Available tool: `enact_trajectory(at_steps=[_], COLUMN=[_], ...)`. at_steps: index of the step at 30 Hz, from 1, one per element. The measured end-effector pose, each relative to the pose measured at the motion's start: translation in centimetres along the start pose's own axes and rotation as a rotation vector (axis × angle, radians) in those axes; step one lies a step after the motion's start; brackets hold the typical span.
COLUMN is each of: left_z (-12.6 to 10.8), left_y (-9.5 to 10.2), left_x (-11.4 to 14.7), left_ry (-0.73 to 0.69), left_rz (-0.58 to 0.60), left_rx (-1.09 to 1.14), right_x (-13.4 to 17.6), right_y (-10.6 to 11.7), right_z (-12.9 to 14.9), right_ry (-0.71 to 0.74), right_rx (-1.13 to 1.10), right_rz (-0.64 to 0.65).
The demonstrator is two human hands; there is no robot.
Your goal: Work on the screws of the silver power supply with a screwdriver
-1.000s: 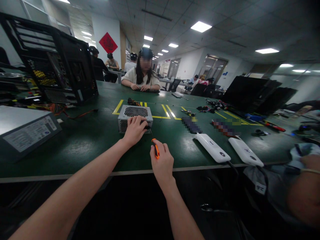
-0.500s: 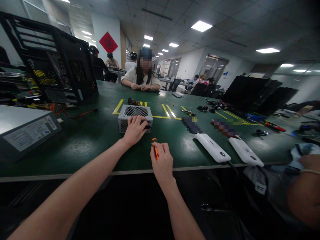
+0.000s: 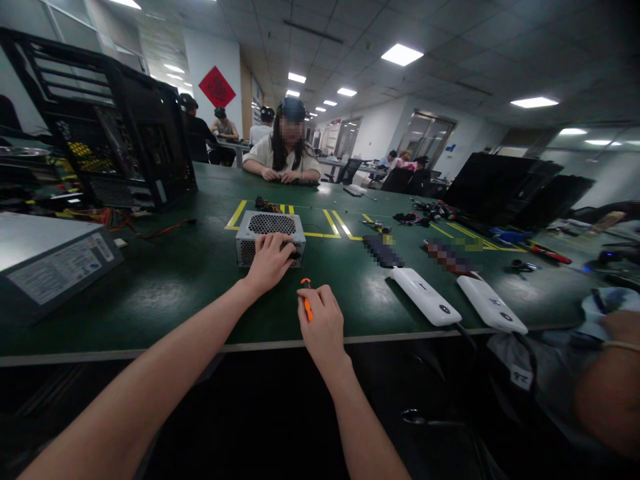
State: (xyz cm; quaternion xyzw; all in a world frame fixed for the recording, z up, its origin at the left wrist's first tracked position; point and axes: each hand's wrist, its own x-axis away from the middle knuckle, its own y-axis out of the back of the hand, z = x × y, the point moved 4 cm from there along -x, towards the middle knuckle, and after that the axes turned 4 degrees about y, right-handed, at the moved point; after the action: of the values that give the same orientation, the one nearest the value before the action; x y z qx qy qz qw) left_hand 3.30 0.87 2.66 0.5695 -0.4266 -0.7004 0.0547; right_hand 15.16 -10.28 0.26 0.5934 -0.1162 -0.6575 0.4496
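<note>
A silver computer power supply unit (image 3: 270,224) with a honeycomb grille on top stands on the green table. My left hand (image 3: 269,265) rests on its near side, fingers bent over the front right part by a dark socket or switch. In my right hand (image 3: 323,320), the fingers are closed around a screwdriver (image 3: 308,309) with an orange and black handle. Its thin shaft points up toward the lower right corner of the power supply unit. Whether the tip touches the unit I cannot tell.
Left of my arms lie a larger grey power supply (image 3: 55,263) and an open black computer case (image 3: 125,127). To the right are two white power banks (image 3: 425,295) with cables. A person (image 3: 283,153) sits across the table (image 3: 200,293); another person's arm (image 3: 610,373) is at right.
My right hand and the screwdriver have shifted slightly down and to the left. My left hand and the power supply unit have stayed in place.
</note>
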Motion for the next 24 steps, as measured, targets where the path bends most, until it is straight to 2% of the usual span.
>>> enact_trajectory(at_steps=[5, 8, 13, 20, 24], left_z=[0.03, 0.13, 0.13, 0.14, 0.11], left_y=[-0.05, -0.10, -0.15, -0.15, -0.12], left_x=[0.00, -0.01, 0.04, 0.09, 0.04], left_ry=[-0.002, 0.001, -0.003, 0.002, 0.002], left_rz=[0.003, -0.003, -0.005, -0.005, -0.005], left_rx=[0.013, 0.022, 0.022, 0.030, 0.039], right_x=[-0.09, -0.20, -0.40, -0.45, -0.45], right_y=[0.08, 0.13, 0.24, 0.48, 0.20], right_z=[-0.01, 0.10, 0.18, 0.11, 0.51], right_ry=[-0.070, -0.020, 0.077, -0.080, -0.003], right_rx=[-0.094, -0.073, 0.019, -0.108, 0.001], right_rz=[-0.009, -0.045, -0.007, 0.017, 0.017])
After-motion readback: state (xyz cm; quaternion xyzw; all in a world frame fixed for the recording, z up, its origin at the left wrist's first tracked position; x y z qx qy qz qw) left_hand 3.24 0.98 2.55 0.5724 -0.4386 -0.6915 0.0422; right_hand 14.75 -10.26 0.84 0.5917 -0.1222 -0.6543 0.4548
